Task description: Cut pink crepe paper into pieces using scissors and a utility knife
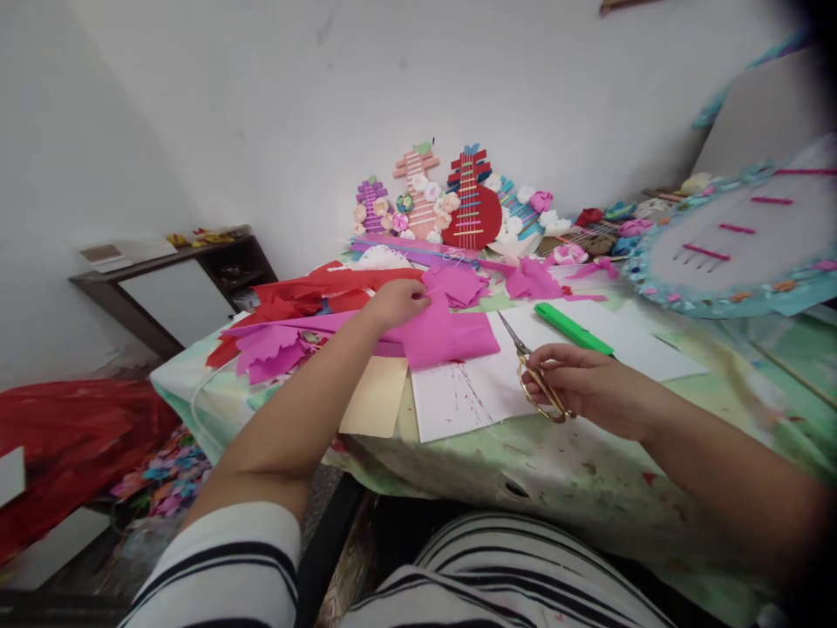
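Note:
My left hand (398, 305) is closed on the upper edge of a magenta crepe paper sheet (439, 336), its fingertips pinched together. The sheet lies partly over a white board (458, 392) marked with thin red streaks. In my right hand (575, 375) is a pair of scissors (544, 392) with gold handles, held by the finger loops. The blades point up and to the left, close to the right end of the magenta paper without touching it. Just beyond the scissors a green utility knife (573, 328) rests on the white board.
Red crepe paper (288, 301) and magenta scraps (271, 349) lie to the left, above a cream card (374, 397). Small decorated paper instruments (472, 209) lean against the wall. A large blue-rimmed instrument shape (738, 244) stands at the right. A low cabinet (176, 292) is at the left.

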